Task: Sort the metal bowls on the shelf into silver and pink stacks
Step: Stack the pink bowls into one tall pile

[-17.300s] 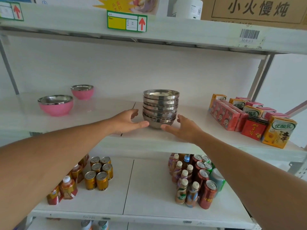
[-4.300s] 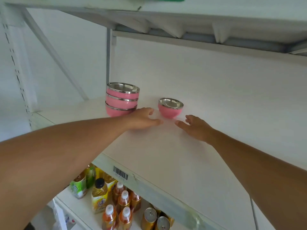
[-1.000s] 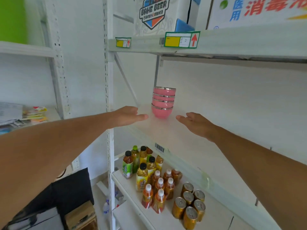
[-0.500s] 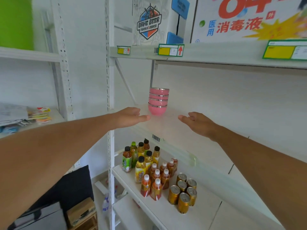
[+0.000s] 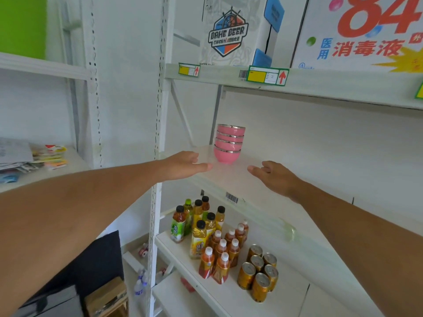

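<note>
A stack of several pink metal bowls (image 5: 228,143) with silver rims stands at the far left end of the white shelf (image 5: 256,186). My left hand (image 5: 183,164) hovers flat near the shelf's left corner, a little short of the stack, holding nothing. My right hand (image 5: 273,177) is over the shelf to the right of the stack, fingers spread, empty too. Neither hand touches the bowls. No silver bowls are in view.
The shelf below holds bottled drinks (image 5: 201,234) and gold cans (image 5: 258,275). Cardboard boxes (image 5: 231,30) sit on the shelf above, behind yellow price tags (image 5: 266,75). A perforated upright post (image 5: 158,115) stands left of the bowls. Papers (image 5: 27,156) lie on a neighbouring shelf.
The view has drawn back and swung left, so the pink stack looks farther off. Both hands stay empty, apart from the stack. Earlier, one pink bowl stood beside the stack; now it is on top.
</note>
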A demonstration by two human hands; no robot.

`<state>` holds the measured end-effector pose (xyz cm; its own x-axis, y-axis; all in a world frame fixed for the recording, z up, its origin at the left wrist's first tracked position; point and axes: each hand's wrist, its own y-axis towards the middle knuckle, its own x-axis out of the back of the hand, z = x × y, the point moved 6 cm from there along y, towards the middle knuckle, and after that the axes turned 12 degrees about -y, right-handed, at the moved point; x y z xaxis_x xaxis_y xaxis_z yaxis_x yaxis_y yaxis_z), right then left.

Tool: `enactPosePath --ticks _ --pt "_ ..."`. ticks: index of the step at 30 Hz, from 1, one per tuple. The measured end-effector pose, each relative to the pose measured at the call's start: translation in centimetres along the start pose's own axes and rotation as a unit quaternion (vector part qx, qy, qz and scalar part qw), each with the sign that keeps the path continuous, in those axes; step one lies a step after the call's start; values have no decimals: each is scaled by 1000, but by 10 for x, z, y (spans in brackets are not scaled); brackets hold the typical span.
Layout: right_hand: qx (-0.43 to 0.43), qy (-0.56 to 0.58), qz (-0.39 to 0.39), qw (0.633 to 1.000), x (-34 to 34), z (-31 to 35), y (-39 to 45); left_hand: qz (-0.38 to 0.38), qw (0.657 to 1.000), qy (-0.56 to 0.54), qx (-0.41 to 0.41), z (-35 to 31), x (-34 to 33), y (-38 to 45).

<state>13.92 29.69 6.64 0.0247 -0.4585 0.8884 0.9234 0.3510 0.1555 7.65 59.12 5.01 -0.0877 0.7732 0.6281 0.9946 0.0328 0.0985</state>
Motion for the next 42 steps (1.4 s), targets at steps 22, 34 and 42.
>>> enactPosePath --ticks 22,34,42 --pt "12 57 46 997 -44 -55 161 -17 999 -4 47 35 -13 156" --pt "-11 53 34 998 -72 -37 240 68 994 -75 -33 55 -19 258" --pt "-4 79 16 997 -84 -32 251 105 982 -116 -111 57 -32 275"
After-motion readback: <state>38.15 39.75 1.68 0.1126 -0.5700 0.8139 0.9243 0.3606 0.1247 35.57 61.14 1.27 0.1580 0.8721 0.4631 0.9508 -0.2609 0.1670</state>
